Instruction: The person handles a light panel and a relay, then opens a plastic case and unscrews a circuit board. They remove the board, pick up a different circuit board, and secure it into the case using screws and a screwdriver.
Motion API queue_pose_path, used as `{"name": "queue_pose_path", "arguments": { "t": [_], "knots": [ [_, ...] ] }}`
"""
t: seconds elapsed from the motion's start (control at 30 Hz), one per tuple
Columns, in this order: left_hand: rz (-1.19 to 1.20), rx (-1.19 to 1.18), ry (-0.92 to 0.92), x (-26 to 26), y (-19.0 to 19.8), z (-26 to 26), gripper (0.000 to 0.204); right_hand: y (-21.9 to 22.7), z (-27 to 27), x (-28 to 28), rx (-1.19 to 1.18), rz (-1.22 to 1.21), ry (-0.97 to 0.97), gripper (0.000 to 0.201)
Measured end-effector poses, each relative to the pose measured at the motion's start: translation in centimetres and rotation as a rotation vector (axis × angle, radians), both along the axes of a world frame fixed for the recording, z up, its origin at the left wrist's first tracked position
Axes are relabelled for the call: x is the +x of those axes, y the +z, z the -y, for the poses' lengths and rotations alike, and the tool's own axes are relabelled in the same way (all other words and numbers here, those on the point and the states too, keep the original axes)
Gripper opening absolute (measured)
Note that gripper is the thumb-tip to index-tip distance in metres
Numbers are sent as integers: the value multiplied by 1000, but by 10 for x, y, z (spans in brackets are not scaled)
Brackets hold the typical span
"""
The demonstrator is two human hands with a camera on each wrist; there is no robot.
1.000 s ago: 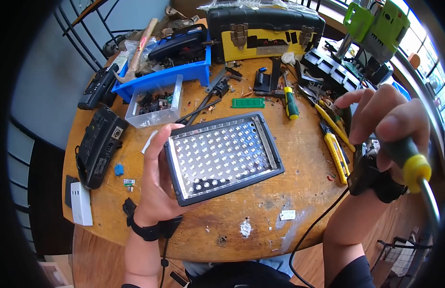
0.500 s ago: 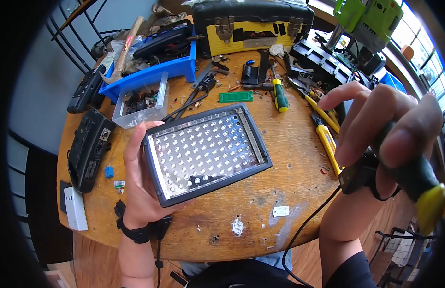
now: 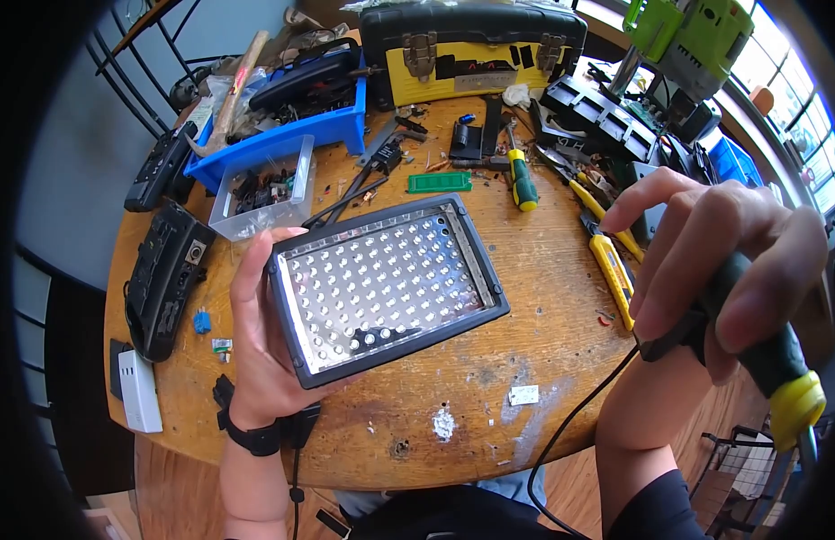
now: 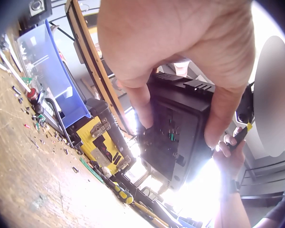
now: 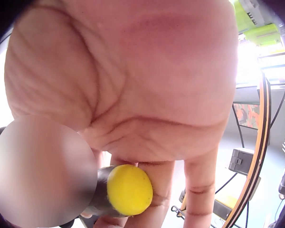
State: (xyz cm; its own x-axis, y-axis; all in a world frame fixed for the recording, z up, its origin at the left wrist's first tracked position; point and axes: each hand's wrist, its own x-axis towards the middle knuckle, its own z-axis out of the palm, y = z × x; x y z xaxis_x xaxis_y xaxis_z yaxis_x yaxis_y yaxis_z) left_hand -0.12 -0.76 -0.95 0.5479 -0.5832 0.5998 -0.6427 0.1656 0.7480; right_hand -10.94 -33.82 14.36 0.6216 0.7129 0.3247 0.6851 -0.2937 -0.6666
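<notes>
LED panel: black-framed unit [image 3: 390, 288], lamp face up and tilted toward the wearer's head camera, held above the near half of the wooden table [image 3: 548, 261].
Left hand: at the panel's left end [image 3: 260, 346]; thumb and fingers grip the housing on opposite sides, as the left wrist view confirms.
Panel rear: black, facing the left wrist camera, details partly lost in glare.
Right hand: raised at the table's right side [image 3: 728, 238], well apart from the panel; fingers curled about a screwdriver [image 3: 770, 346], its index finger reaching out to the left.
Screwdriver: dark green handle, yellow collar, metal shaft directed downward.
Right-side tools: yellow utility knife [image 3: 610, 265] on the table, near the right hand; second screwdriver [image 3: 523, 183] lying farther back.
Beyond panel: green strip [image 3: 440, 183], flat on the table.
Rear left: clear box [image 3: 255, 211] just beside the blue bin [image 3: 291, 144].
Rear: black and yellow toolbox [image 3: 471, 72].
Near edge: small white label [image 3: 523, 395], on the tabletop.
</notes>
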Motion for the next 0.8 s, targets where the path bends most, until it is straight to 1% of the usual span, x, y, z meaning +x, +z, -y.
{"name": "queue_pose_path", "arguments": {
  "t": [0.43,0.53,0.63,0.73,0.8],
  "knots": [
    [-41,-34,8,-1,-4,1,123,6,5,-3,-52,-32,25,40],
    [-34,-26,9,-1,-3,0,122,5,5,-4,-19,-26,26,37],
    [-11,-11,15,0,-2,-1,122,7,6,-3,-59,9,34,36],
    [-1,-1,11,0,-1,-1,122,7,9,2,-84,19,104,38],
    [1,-1,6,0,0,-1,121,5,10,3,-48,21,121,39]
  ]
}}
